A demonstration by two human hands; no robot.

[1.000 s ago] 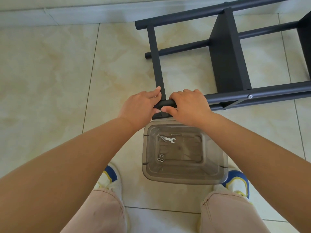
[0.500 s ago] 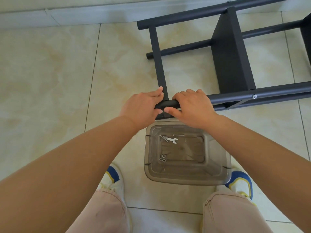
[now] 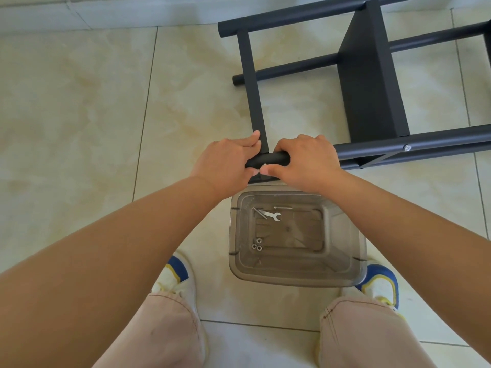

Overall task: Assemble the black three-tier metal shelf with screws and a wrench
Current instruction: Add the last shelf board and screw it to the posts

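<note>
Shelf frame [image 3: 369, 83]: black metal, lying on its side on the tiled floor [image 3: 79, 115], stretching from the scene's middle to the far right; one flat panel stands on edge between the round tubes.
Near tube [image 3: 268, 164]: the end both hands work on, where a flat crossbar [image 3: 253, 83] meets it, just beyond the bin's far rim.
Left hand [image 3: 228, 163]: curled round the tube end, fingertips against the crossbar.
Right hand [image 3: 305, 160]: wrapped over the tube just right of the joint, thumb pinching something small and pale, probably a screw; I cannot tell for sure.
Handling: likely rigid and fairly light for its bulk, since the tubes look hollow; the painted finish seems smooth and may slide in a palm or skate on tile.
Best hold: tubes close to a joint, as now; the panel's thin edges look less kind to fingers.
Bin [image 3: 345, 272]: clear plastic, between the shoes, touching or nearly touching the frame's near end; holds a small wrench [image 3: 273, 215], long screws and three nuts [image 3: 257, 244].
Open room: broad bare tile to the left; a wall base runs along the far side, and the frame fills the right.
Edges to mind: bin rim under the wrists, and the free tube ends at far left of the frame.
</note>
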